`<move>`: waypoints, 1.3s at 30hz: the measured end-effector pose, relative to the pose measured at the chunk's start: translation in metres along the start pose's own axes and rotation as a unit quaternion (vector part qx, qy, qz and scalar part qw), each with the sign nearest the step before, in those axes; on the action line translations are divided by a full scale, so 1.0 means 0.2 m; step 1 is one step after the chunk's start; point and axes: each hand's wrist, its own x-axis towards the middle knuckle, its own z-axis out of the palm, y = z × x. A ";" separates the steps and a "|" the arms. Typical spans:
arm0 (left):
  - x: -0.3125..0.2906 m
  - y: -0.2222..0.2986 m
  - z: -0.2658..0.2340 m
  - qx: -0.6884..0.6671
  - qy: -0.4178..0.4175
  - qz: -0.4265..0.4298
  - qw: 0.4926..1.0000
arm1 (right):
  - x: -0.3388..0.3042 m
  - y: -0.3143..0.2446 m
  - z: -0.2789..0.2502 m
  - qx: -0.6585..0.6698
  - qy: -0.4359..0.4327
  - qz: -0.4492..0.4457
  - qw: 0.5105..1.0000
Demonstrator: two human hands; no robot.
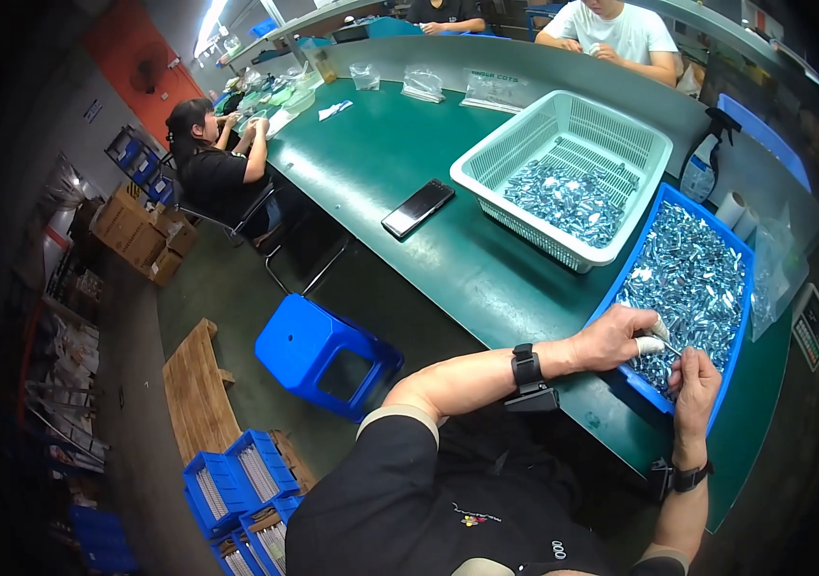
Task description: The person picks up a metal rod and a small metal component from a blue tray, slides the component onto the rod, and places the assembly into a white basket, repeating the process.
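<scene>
Head view: left hand (616, 338) and right hand (695, 384) pinch small metal part (669, 346) over blue tray (738, 317). Tray heaped with parts; white basket (525, 144) beyond tray part-filled; most unsorted.

phone: black phone (418, 207) on the green table (400, 144), centre
basket: white mesh basket (611, 120), far right
spray bottle: spray bottle (700, 165), far right
stool: blue stool (306, 336), near left floor

Tiny part between left hand (613, 338) and right hand (695, 382), too small to identify.
</scene>
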 end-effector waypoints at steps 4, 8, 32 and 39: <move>0.02 0.06 -0.10 0.122 0.078 0.105 0.984 | -0.03 -0.03 0.01 0.077 0.064 0.054 0.994; 0.19 0.10 -0.44 0.342 0.146 0.143 0.917 | 0.03 0.02 -0.02 0.081 0.092 0.008 0.992; 0.23 -0.14 -0.05 0.409 -0.137 0.149 0.890 | 0.00 -0.07 0.00 0.125 0.072 0.044 0.989; 0.25 -0.11 -0.05 0.320 -0.080 0.035 0.943 | 0.02 -0.01 -0.02 0.085 0.054 0.034 0.994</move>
